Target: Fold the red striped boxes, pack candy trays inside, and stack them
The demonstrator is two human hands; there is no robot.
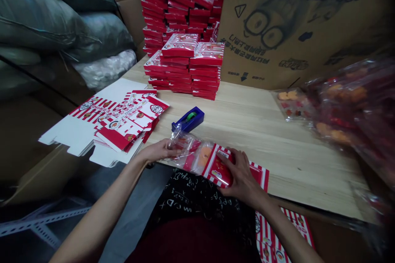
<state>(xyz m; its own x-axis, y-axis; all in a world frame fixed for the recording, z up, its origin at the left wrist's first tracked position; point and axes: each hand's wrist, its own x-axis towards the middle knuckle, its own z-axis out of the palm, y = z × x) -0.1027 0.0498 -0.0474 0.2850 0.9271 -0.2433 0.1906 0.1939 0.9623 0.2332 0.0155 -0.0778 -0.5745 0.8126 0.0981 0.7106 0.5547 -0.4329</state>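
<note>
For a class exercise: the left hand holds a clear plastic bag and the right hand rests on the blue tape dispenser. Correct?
No: the head view shows the right hand resting on a red-and-white striped card sleeve, not the blue tape dispenser, which sits apart. The left hand holds the clear plastic bag.

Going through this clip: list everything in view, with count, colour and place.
wooden table: one, pale, across the view
stacked boxes: many, red and white, at the table's back
flat box blanks: a pile, red and white, at the table's left
tape dispenser: one, blue with green, mid-table
snack packet: one, clear with red-striped card, in both hands
snack bags: several, clear with orange contents, blurred at right
printed carton: one, brown, behind the table
sacks: several, grey-green and white, far left
striped cards: some, red and white, lower right
metal rail: one, white, lower left
left grip: one, bare, on the packet's clear end
right grip: one, bare, on the packet's card
</note>
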